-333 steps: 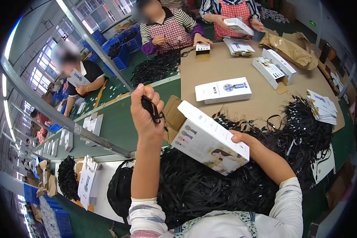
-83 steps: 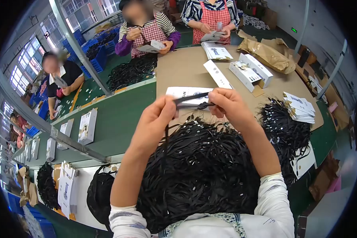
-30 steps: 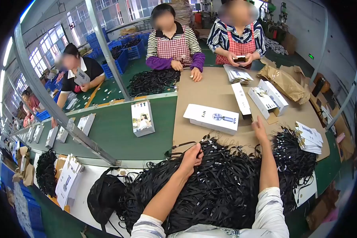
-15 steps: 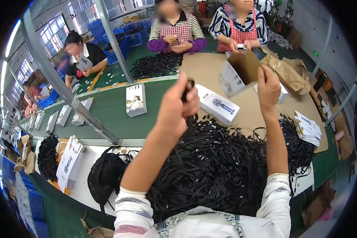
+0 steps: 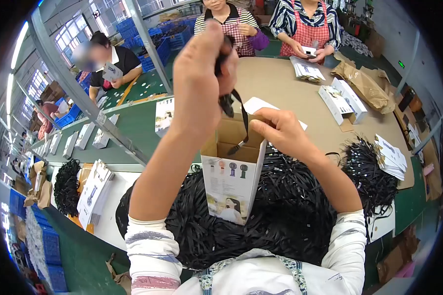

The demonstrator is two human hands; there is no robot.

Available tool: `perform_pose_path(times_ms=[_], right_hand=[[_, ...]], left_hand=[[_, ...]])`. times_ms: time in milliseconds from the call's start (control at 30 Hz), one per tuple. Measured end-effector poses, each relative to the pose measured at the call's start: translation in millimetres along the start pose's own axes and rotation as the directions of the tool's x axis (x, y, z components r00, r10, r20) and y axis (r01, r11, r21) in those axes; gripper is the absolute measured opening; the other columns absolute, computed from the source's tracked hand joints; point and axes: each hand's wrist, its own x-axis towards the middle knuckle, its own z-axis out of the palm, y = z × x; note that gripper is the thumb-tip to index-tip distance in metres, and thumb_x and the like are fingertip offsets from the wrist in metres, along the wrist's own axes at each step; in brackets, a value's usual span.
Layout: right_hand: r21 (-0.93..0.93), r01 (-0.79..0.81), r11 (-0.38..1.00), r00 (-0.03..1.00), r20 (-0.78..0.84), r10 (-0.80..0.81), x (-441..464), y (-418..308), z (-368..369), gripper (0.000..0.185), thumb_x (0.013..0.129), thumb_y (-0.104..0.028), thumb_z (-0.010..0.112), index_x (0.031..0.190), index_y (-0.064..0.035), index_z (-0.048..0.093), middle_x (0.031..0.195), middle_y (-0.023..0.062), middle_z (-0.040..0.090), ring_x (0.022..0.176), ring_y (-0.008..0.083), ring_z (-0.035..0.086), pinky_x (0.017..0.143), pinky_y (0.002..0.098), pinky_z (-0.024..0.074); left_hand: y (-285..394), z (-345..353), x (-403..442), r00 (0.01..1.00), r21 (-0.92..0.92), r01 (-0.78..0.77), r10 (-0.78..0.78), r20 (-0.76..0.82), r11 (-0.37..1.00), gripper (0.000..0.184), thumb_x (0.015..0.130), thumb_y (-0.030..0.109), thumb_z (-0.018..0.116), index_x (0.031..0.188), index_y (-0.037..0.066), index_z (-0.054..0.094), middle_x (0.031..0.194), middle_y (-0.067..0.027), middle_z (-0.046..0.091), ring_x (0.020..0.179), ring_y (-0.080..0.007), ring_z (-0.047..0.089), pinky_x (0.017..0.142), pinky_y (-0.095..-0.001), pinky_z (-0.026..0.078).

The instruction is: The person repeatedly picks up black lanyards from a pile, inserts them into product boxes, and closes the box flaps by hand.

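My left hand [image 5: 202, 78] is closed round a black strap [image 5: 241, 115], raised above an open white box [image 5: 229, 189]. The strap's lower end hangs at the box's brown mouth. With fingers and thumb, my right hand [image 5: 285, 130] grips the box's upper right edge and holds it upright. Printed fans and a picture of a person show on the box front. Beneath and around the box spreads a large heap of black straps [image 5: 295, 196]. Partly hidden behind my right hand lies another white box [image 5: 261, 104].
Three co-workers sit or stand across the far side. White boxes [image 5: 165, 117] stand on the green belt [image 5: 138, 118]. At the right are an open box [image 5: 342, 101], brown paper [image 5: 364, 86] and stacked flat cartons [image 5: 391, 156]. Metal posts cross the left side.
The open box has come from over the cardboard to above the strap heap and now stands upright in my right hand. My left hand has risen, with the strap hanging down to the box.
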Motion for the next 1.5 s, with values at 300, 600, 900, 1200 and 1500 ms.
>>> perform_pose_path(times_ms=[300,600,900,1200,1500], right_hand=[[0.001,-0.042,0.999,0.997,-0.064,0.042,3.8,11.2,-17.5,0.019,0.086,-0.014,0.057,0.090,0.0039,0.061,0.065,-0.0035,0.051,0.060,0.0040,0.044,0.051,0.0214,0.0374],[0.486,-0.119,0.866,0.973,-0.118,0.200,29.4,41.5,1.6,0.035,0.091,-0.017,0.051,0.122,-0.0017,0.048,0.102,0.0074,0.060,0.083,0.0104,0.056,0.074,0.0230,0.0466],[-0.245,-0.189,0.951,0.978,0.035,0.203,-62.8,157.8,84.9,0.025,0.083,-0.013,0.058,0.106,-0.0035,0.061,0.108,0.0130,0.059,0.100,0.0249,0.056,0.087,0.0333,0.0425],[-0.317,-0.057,0.947,0.998,-0.003,0.060,-74.1,172.4,89.2,0.019,0.081,-0.010,0.059,0.099,-0.0035,0.063,0.113,0.0151,0.057,0.107,0.0309,0.052,0.093,0.0377,0.0394],[-0.296,-0.068,0.953,0.998,-0.035,0.060,-77.5,178.9,88.5,0.020,0.081,-0.014,0.060,0.098,-0.0056,0.064,0.111,0.0131,0.059,0.105,0.0304,0.053,0.091,0.0377,0.0408]], left_hand=[[-59.8,-69.9,-80.8,0.982,0.799,-0.174,0.161,0.099,0.575,0.058,0.071,0.028,0.074,0.116,0.002,0.048,0.131,-0.0141,0.037,0.125,-0.0306,0.032,0.100,-0.0407,0.030],[-149.1,-176.5,-151.2,0.714,0.285,0.669,-0.700,0.008,0.686,0.066,0.079,0.036,0.066,0.126,0.000,0.039,0.117,-0.0103,0.054,0.108,-0.0194,0.051,0.094,-0.0329,0.040],[-226.4,-303.7,-138.9,0.672,0.398,0.659,-0.262,-0.692,0.639,0.053,0.085,0.028,0.059,0.123,-0.006,0.043,0.131,-0.0194,0.042,0.123,-0.0283,0.038,0.100,-0.0386,0.032],[-69.7,-270.7,-186.6,0.920,0.960,0.278,-0.282,-0.271,-0.016,0.024,0.083,0.023,0.058,0.076,0.000,0.060,0.083,-0.0144,0.058,0.075,-0.0308,0.058,0.068,-0.0358,0.045],[-75.7,-308.9,-238.6,0.945,0.944,0.318,0.112,-0.308,-0.088,0.029,0.083,0.019,0.059,0.063,0.000,0.051,0.062,-0.0136,0.050,0.055,-0.0297,0.051,0.053,-0.0383,0.039]])
